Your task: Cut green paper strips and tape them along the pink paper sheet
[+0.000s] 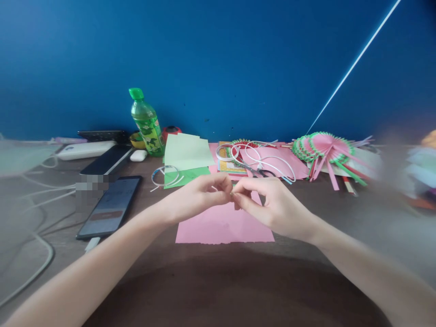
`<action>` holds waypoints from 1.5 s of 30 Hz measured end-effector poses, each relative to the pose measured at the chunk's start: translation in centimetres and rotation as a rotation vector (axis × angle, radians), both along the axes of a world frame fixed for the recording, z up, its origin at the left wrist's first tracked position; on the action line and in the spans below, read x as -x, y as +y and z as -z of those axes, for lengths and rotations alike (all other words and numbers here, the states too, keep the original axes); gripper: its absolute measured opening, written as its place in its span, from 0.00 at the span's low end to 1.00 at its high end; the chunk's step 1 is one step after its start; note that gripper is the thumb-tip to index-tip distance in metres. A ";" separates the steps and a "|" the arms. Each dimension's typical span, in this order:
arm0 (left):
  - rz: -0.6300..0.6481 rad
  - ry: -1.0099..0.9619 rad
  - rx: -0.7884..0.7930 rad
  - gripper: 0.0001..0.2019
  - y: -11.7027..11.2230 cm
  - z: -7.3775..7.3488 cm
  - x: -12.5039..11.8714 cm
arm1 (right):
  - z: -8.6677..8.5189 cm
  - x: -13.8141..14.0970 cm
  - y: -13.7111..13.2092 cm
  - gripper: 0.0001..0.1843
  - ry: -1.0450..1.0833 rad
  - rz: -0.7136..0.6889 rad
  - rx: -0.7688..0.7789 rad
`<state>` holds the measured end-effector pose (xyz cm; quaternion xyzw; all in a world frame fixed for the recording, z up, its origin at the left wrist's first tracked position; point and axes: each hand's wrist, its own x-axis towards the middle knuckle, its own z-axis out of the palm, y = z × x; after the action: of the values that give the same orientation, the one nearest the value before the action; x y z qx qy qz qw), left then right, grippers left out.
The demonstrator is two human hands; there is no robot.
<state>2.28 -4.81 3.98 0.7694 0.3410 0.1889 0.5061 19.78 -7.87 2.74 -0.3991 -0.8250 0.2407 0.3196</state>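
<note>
My left hand (pixel 209 193) and my right hand (pixel 264 200) meet at the fingertips, both pinched closed. Something tiny and pale green seems to show between them, too small to name. Beneath both hands lies a pink paper sheet (pixel 221 225) with a ragged front edge. Behind it, pale green paper (pixel 187 152) rests over a brighter green sheet (pixel 195 177). Scissors (pixel 264 172) with dark handles lie just beyond my right hand, partly covered by a white cable (pixel 282 164).
A green bottle (pixel 147 125) stands by the blue wall. A phone (pixel 111 206), a dark device (pixel 107 160), a white earphone case (pixel 138 156) and cables fill the left. Folded pink-and-green paper fans (pixel 327 150) with paper strips lie at right. A coiled strip (pixel 165 176) is left of the papers.
</note>
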 end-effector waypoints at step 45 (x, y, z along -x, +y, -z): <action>-0.104 0.072 -0.418 0.03 -0.6 0.5 -0.2 | 0.6 0.4 0.2 0.09 0.085 0.018 -0.101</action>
<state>2.49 -5.44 3.51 0.8453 0.3515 0.2535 0.3126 19.42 -7.66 2.14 -0.3795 -0.8181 0.2126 0.3762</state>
